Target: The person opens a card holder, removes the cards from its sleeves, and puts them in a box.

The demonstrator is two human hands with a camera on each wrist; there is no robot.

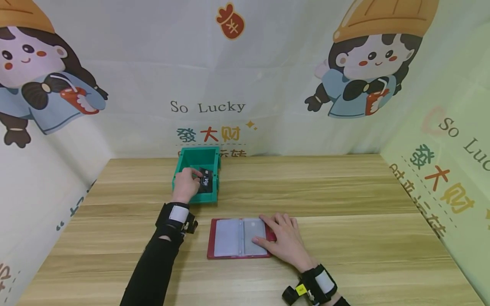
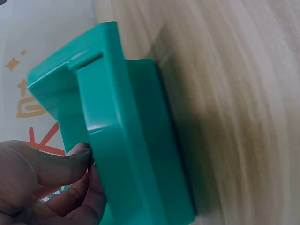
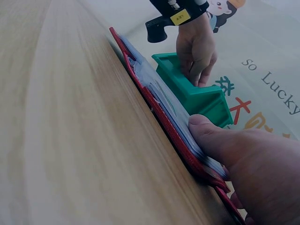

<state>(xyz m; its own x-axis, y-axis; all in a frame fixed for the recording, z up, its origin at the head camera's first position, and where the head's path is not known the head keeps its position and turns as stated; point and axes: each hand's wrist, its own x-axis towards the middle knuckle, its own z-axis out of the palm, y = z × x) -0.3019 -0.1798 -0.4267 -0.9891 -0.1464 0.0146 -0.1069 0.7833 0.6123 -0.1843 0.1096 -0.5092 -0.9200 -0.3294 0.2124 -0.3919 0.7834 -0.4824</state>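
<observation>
Centre of frame: the left hand (image 1: pixel 186 183) pinches a black card (image 1: pixel 206 182) inside the green box (image 1: pixel 183 158). Below, the right hand (image 1: pixel 284 239) presses flat, fingers extended, on the open red card holder (image 1: pixel 229 238). The card appears still unfiled; its sleeve awaits.

Black card (image 1: pixel 206 182) marked "VIP" in white, tilted, partly inside green plastic box (image 1: pixel 214 196); the box is open-topped, square, standing upright on the wooden table's far-left part. Red card holder (image 1: pixel 212 244) lies open and flat nearer the table's front, 2 clear sleeve pages showing, just right of the box, apart from it.
</observation>
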